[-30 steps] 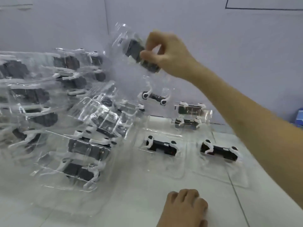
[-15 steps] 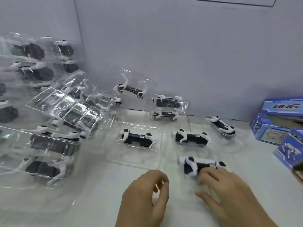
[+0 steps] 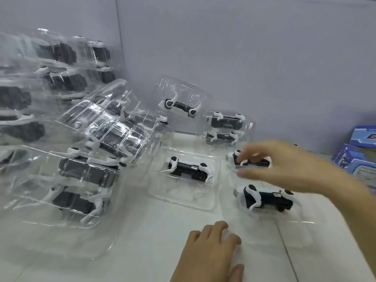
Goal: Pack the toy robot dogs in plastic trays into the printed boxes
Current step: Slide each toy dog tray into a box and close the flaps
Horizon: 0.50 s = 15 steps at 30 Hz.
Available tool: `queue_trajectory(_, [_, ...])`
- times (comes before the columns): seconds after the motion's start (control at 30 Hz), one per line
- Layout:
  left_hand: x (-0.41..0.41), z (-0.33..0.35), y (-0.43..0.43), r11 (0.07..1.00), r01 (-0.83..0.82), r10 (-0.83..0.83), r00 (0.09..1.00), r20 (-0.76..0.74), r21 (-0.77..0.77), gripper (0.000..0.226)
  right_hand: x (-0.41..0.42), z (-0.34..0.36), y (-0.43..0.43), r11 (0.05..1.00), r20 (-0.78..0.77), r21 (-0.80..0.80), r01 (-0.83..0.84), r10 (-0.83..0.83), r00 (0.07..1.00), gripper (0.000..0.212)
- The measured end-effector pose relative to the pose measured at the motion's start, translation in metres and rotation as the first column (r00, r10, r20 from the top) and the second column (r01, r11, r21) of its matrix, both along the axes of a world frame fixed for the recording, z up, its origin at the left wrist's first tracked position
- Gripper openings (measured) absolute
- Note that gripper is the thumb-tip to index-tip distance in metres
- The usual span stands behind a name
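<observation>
Black-and-white toy robot dogs lie in clear plastic trays on the white table. The nearest toy dog [image 3: 266,198] sits in its tray at the right, with another toy dog [image 3: 189,169] to its left. My right hand [image 3: 284,165] hovers with fingers spread over a third toy dog [image 3: 252,161] further back; motion blur hides whether it touches. My left hand [image 3: 211,253] rests palm down, with fingers loosely bent, on the front flange of the nearest tray. Blue printed boxes [image 3: 360,159] stand at the right edge.
A tall, leaning pile of clear trays with dogs [image 3: 81,139] fills the left side. More trayed dogs [image 3: 225,127] lean against the grey wall [image 3: 244,58] at the back. Bare white tabletop [image 3: 142,251] lies in front of me.
My right hand brought a trayed dog down from the pile to the table near me, then lifted off it and moved back over the farther dog. My left hand shifted slightly right.
</observation>
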<state>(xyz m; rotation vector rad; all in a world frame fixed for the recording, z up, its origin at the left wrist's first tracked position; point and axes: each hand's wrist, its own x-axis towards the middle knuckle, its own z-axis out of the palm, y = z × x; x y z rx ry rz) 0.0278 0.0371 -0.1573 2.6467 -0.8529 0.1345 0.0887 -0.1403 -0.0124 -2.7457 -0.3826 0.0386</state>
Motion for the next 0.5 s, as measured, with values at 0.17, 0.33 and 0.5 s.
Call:
queue_trajectory(0.17, [0.003, 0.000, 0.004, 0.999, -0.024, 0.025, 0.999, -0.034, 0.021, 0.043, 0.089, 0.019, 0.134, 0.818, 0.100, 0.517, -0.254, 0.236, 0.966, 0.072])
queue_trajectory(0.33, [0.004, -0.003, 0.006, 0.995, -0.004, 0.007, 1.000, -0.029, 0.103, 0.039, 0.144, 0.006, 0.199, 0.778, -0.011, 0.571, -0.261, 0.326, 0.945, 0.050])
queue_trajectory(0.5, [-0.001, 0.000, 0.007, 0.999, 0.028, -0.029, 0.999, -0.034, -0.020, 0.032, 0.121, 0.033, 0.172, 0.669, 0.265, 0.680, -0.301, 0.158, 0.951, 0.037])
